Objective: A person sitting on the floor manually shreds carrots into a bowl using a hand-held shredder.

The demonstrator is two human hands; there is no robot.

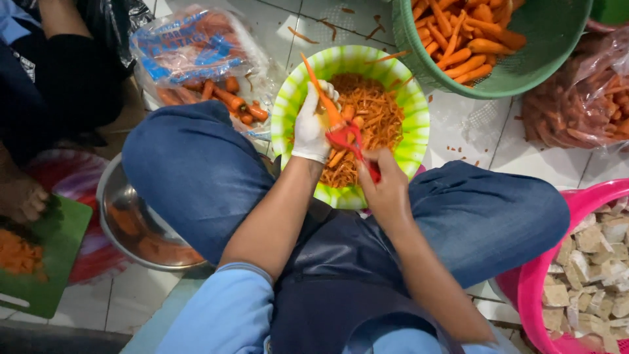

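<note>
My left hand [310, 126], in a white glove, grips a long orange carrot [320, 94] that points up and away over a green-and-white bowl [414, 111]. My right hand [385, 185], bare, holds a red peeler [347, 139] against the carrot's lower part. The bowl sits between my knees and holds a heap of orange carrot peelings [370, 121].
A green basket of peeled carrots [544, 62] stands at the top right, a plastic bag of carrots [576, 105] beside it. Another bag with carrots [196, 59] lies top left. A steel bowl [108, 196], a green cutting board [56, 249] under another person's hand [19, 196], and a pink tub of pale cubes [524, 288] surround me.
</note>
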